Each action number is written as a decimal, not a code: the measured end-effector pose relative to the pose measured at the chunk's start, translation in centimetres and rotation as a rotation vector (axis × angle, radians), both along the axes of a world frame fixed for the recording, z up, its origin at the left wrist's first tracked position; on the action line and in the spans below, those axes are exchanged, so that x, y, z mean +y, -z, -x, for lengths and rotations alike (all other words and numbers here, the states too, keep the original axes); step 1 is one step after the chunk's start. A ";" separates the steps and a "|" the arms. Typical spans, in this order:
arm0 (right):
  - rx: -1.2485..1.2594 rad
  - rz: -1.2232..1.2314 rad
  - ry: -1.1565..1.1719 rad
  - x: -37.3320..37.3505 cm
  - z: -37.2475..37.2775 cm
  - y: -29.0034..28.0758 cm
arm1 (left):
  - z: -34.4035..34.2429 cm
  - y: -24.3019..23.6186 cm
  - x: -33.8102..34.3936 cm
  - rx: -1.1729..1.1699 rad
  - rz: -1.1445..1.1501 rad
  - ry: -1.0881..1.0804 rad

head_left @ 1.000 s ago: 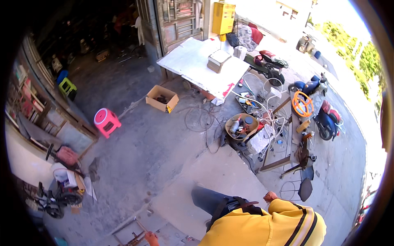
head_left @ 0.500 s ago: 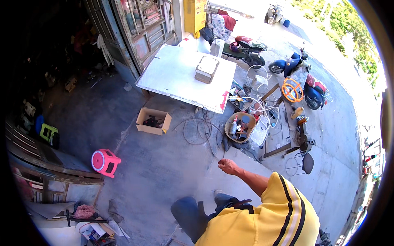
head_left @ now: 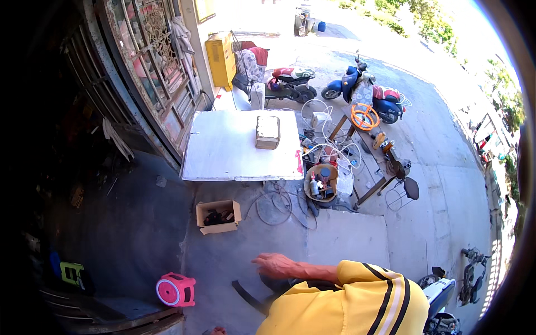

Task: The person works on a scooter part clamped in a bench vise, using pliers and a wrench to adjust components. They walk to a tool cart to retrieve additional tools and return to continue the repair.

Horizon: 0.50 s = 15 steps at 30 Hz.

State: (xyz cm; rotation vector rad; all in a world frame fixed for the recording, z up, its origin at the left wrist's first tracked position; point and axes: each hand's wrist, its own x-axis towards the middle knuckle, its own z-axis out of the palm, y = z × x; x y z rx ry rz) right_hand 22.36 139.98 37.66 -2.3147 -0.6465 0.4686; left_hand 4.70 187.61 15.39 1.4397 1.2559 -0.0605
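Note:
My right hand (head_left: 272, 265) is held out in front of my body, below the cardboard box. Its fingers are loosely bent and somewhat apart, with nothing visible in them. A small part of my left hand (head_left: 216, 331) shows at the lower edge; its fingers are mostly cut off. A dark strap (head_left: 248, 297) sticks out beside my waist, near my right hand. Ahead on the floor stands an open cardboard box (head_left: 219, 224) with dark items inside. A pink round-topped stool (head_left: 177, 290) lies on its side to the left.
A white-topped table (head_left: 223, 148) carries a rectangular block-like box (head_left: 268, 133). Right of it are a basket of bottles (head_left: 322, 191), tangled hoses, and a metal frame with an orange ring (head_left: 365, 117). Scooters (head_left: 385, 106) stand beyond. Cable loops (head_left: 273, 207) lie on the floor.
The view has turned and shifted, with the table and box now further left and the stool lower. My right hand has moved left and down. A bit of my left hand has appeared.

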 end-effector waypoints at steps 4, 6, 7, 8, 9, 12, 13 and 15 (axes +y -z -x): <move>-0.030 -0.076 -0.056 8.0 -6.3 -3.6 | -11.4 -4.7 4.1 -0.330 0.170 0.009; -0.204 -0.171 -0.115 12.9 -9.8 -4.9 | -20.5 -13.9 -0.5 -0.433 0.378 0.083; -0.286 -0.238 -0.198 16.1 -11.5 -5.7 | -23.7 -17.1 -2.9 -0.537 0.488 0.076; -0.322 -0.283 -0.261 19.3 -12.7 -6.4 | -26.0 -19.0 -4.4 -0.609 0.664 0.090; -0.361 -0.325 -0.327 21.8 -14.3 -6.9 | -28.3 -20.5 -5.5 -0.659 0.810 0.106; -0.429 -0.364 -0.600 30.4 -19.2 -7.7 | -32.9 -24.7 -4.8 -0.740 1.045 0.100; -0.441 -0.339 -0.681 32.2 -20.3 -7.8 | -33.6 -25.5 -3.4 -0.776 1.074 0.066; -0.377 -0.426 -0.796 36.9 -22.5 -6.8 | -35.0 -25.6 0.2 -0.860 1.089 -0.041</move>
